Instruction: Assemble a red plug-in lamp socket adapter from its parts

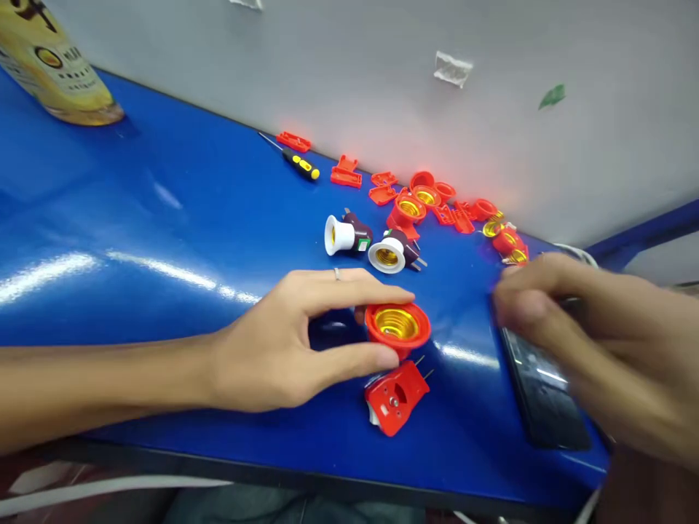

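My left hand (306,338) grips a red bulb socket (423,329) with a gold threaded inside, thumb on the near side and fingers on the far side. The socket's opening faces up. Just below it on the table lies a red plug piece (397,399) with two metal prongs and a screw in its face. My right hand (579,320) is at the right, over a black phone (546,397), blurred by motion. Its thumb and forefinger are closed together; whatever may be between them is hidden.
Two white-and-maroon plug-in sockets (341,236) lie beyond my left hand. Red shells and gold-lined sockets (408,209) are strewn along the wall. A black-and-yellow screwdriver (300,164) lies at the back of the blue table (180,218). A yellow-labelled bottle (65,73) stands far left.
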Motion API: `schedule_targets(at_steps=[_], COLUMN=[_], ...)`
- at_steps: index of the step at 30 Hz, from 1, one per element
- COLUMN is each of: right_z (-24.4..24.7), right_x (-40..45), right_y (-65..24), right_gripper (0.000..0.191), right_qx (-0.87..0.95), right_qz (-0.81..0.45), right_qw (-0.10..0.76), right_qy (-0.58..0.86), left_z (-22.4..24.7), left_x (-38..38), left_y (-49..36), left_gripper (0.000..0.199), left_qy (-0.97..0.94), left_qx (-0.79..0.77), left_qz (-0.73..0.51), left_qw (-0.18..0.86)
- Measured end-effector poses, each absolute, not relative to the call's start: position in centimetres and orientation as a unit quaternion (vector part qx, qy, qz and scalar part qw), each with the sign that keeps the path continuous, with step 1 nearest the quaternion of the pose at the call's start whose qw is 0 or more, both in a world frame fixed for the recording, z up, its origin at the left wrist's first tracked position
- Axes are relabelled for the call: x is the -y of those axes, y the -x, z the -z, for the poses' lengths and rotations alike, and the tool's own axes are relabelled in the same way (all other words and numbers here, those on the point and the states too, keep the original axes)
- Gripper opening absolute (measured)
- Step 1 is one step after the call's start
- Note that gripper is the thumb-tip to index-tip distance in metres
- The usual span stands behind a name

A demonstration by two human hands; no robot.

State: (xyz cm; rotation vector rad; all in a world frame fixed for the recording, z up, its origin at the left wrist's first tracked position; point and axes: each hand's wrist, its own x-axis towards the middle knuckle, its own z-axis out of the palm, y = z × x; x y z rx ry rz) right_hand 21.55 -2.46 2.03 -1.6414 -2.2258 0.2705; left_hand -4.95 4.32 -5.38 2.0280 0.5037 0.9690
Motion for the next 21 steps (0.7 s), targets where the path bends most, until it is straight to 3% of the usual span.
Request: schedule_targets(at_steps=[1, 2, 4, 5, 7, 10, 14, 21], right_z=[-2.1, -2.0, -1.3, -0.9, -0.1, 0.6, 1.1, 1.3], right_x=[2.3, 2.2, 2.0, 1.9, 1.6, 1.1, 0.7, 0.8], right_y=[-21.4, -21.2, -20.7, -20.4, -19.9, -19.4, -19.4, -19.2], right_gripper=[0.018, 0.012, 0.045, 0.051, 0.039, 0.014, 0.023, 0.037], right_qx=[0.805, 0.821, 0.84, 0.843, 0.844, 0.834, 0.832, 0.84], right_qz=[-0.126, -0.152, -0.172, -0.174, -0.186, -0.202, -0.168, -0.141], right_qw=[0.144, 0.101, 0.012, -0.02, -0.054, -0.061, -0.061, -0.056], right_qy=[0.562, 0.541, 0.514, 0.508, 0.5, 0.51, 0.525, 0.521], left_z=[5.4, 5.5, 5.5, 5.5, 5.4, 5.1, 5.0, 5.6], left_x=[-4.5, -4.6, -4.9, -5.1, -5.2, -4.9, -4.6, -4.7], left_y=[4.9, 4.8, 4.7, 4.7, 4.7, 4.8, 4.8, 4.7], left_gripper=[0.035, 0.034, 0.033, 0.033, 0.033, 0.035, 0.036, 0.043], left_qy=[-0.796, -0.788, -0.772, -0.763, -0.749, -0.722, -0.721, -0.794], left_qx=[-0.216, -0.223, -0.223, -0.22, -0.223, -0.254, -0.268, -0.306], left_qz=[-0.376, -0.369, -0.358, -0.355, -0.344, -0.323, -0.312, -0.269], left_qw=[0.423, 0.441, 0.476, 0.493, 0.521, 0.556, 0.558, 0.452])
